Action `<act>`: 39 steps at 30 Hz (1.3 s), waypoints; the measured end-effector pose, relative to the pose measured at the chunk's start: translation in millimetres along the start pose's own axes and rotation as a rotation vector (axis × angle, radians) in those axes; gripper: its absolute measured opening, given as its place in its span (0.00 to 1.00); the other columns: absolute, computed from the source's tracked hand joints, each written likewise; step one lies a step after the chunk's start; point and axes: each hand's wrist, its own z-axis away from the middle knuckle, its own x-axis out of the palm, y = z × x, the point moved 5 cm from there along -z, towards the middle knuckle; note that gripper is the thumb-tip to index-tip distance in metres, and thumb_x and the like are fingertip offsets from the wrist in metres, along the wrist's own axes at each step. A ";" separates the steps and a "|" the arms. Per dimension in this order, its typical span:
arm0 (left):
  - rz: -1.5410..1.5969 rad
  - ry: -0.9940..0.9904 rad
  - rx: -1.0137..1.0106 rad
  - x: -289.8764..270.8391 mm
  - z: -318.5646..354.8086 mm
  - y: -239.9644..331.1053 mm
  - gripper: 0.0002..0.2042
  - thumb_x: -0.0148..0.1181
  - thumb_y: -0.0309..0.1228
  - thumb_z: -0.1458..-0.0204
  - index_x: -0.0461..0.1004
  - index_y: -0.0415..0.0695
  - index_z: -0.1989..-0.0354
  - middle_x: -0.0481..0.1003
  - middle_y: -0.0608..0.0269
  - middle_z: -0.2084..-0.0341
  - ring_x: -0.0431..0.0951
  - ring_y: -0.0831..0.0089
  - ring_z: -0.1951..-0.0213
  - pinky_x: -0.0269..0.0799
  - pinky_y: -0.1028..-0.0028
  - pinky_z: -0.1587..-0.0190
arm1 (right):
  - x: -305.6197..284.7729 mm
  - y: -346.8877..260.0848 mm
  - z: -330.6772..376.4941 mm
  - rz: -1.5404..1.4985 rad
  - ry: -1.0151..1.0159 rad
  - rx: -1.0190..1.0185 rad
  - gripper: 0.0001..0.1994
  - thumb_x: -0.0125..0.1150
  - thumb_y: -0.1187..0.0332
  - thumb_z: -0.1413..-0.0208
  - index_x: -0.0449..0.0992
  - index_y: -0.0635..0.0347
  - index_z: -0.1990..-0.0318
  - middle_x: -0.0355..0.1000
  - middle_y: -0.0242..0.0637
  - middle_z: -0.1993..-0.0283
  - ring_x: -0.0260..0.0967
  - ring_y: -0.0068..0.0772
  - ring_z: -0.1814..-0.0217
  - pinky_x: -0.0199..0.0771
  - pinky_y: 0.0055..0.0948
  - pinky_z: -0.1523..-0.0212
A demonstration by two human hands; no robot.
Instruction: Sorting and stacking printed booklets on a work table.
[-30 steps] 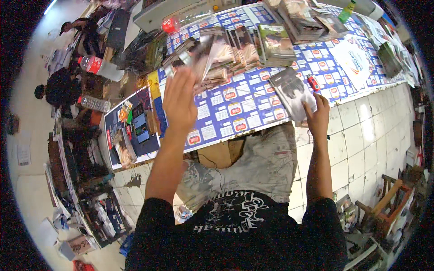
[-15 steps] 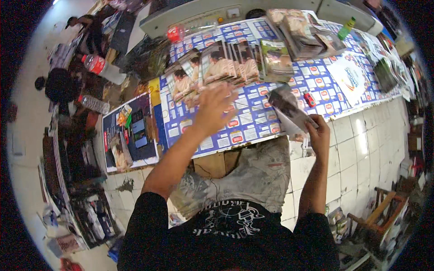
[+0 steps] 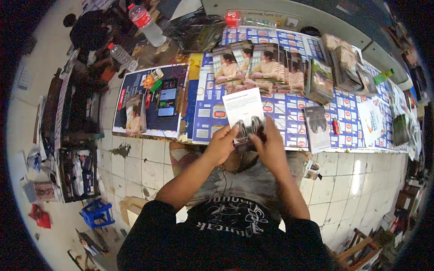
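A: "Where is everything, relative to the table point(image 3: 205, 124)?"

B: "Toward its far side lie the overlapping booklets point(image 3: 266, 67). The thin white leaflet point(image 3: 244, 106), with a dark picture at its bottom, is held above the table's near edge."

A: "And the hands?"

B: "The left hand point(image 3: 221, 145) clamps the lower left edge, thumb on top. The right hand point(image 3: 271, 147) is at the lower right edge; it is blurred, so I cannot tell if it grips."

A: "How does it handle?"

B: "I judge it light and bendable, perhaps slippery, and easy to crease. Better take it by both side edges, thumbs flat, with little pressure."
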 end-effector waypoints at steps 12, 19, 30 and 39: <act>0.495 -0.057 0.077 -36.2 37.7 24.2 0.39 0.40 0.62 0.39 0.54 0.43 0.29 0.66 0.53 0.37 0.66 0.55 0.36 0.60 0.55 0.34 | 44.6 -28.1 -1.4 -0.872 -0.235 0.240 0.14 0.63 0.71 0.40 0.74 0.62 0.48 0.77 0.33 0.60 0.72 0.27 0.58 0.71 0.28 0.55; 0.259 0.086 0.028 -72.2 18.2 -1.4 0.24 0.60 0.34 0.40 0.65 0.44 0.37 0.73 0.58 0.46 0.73 0.67 0.43 0.69 0.61 0.40 | 70.8 27.5 -1.9 -1.079 -0.363 0.557 0.10 0.66 0.69 0.43 0.75 0.62 0.56 0.74 0.30 0.66 0.69 0.20 0.64 0.69 0.24 0.61; -1.597 0.546 0.441 -52.6 -7.5 26.4 0.34 0.64 0.32 0.48 0.56 0.43 0.32 0.67 0.43 0.41 0.65 0.53 0.37 0.60 0.54 0.38 | 47.9 90.2 -18.2 -0.273 0.073 0.252 0.11 0.66 0.73 0.46 0.75 0.66 0.57 0.79 0.44 0.63 0.79 0.36 0.60 0.75 0.31 0.59; -1.970 0.087 0.688 -31.2 -32.4 2.9 0.23 0.52 0.42 0.39 0.68 0.45 0.38 0.64 0.61 0.34 0.57 0.60 0.31 0.47 0.52 0.31 | 48.7 78.7 -19.9 -0.860 -0.115 0.482 0.19 0.63 0.61 0.41 0.74 0.60 0.46 0.78 0.37 0.56 0.75 0.31 0.62 0.76 0.30 0.63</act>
